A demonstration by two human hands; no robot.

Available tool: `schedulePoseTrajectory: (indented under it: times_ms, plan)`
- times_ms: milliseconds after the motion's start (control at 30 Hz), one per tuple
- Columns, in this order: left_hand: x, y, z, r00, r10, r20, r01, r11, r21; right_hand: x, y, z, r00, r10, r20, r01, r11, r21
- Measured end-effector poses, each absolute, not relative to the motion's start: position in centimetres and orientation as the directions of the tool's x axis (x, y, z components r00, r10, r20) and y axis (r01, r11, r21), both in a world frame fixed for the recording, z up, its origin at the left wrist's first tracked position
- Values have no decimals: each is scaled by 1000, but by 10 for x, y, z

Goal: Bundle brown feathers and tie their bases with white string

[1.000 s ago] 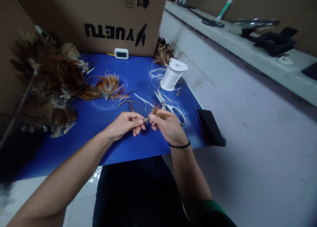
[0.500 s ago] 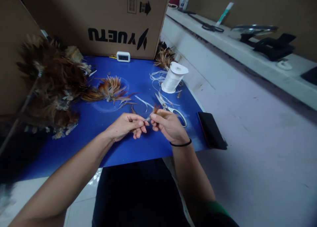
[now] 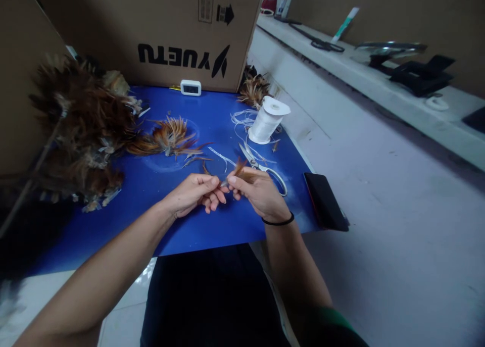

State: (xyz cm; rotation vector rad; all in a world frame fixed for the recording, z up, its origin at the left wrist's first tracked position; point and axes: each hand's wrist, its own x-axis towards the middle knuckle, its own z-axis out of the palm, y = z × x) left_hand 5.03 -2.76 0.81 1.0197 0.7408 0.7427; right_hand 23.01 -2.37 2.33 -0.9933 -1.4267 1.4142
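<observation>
Above right hand (image 3: 258, 193) pinch, seemingly feathers (image 3: 238, 166).

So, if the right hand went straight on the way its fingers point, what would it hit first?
Probably the left hand: the right hand points left at it, both pinching a small feather tuft between them, fingertips nearly touching.

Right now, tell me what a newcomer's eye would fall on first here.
The bright blue mat stands out first, with a big heap of brown feathers piled at its left edge. At its near middle the left hand and right hand meet, fingers pinching a small feather tuft. Just beyond lie scissors and a white spool of string.
</observation>
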Motion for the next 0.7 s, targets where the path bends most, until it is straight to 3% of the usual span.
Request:
schedulePoseTrajectory:
  times_ms: [300, 700]
  plan:
    - [50, -27, 7, 496, 852, -164, -119, 255, 960, 225, -25, 28, -339, 931, 132, 89, 172, -981]
    - [50, -27, 7, 474, 861, -184, -122, 271, 955, 225, -23, 21, -343, 935, 88, -2, 93, -996]
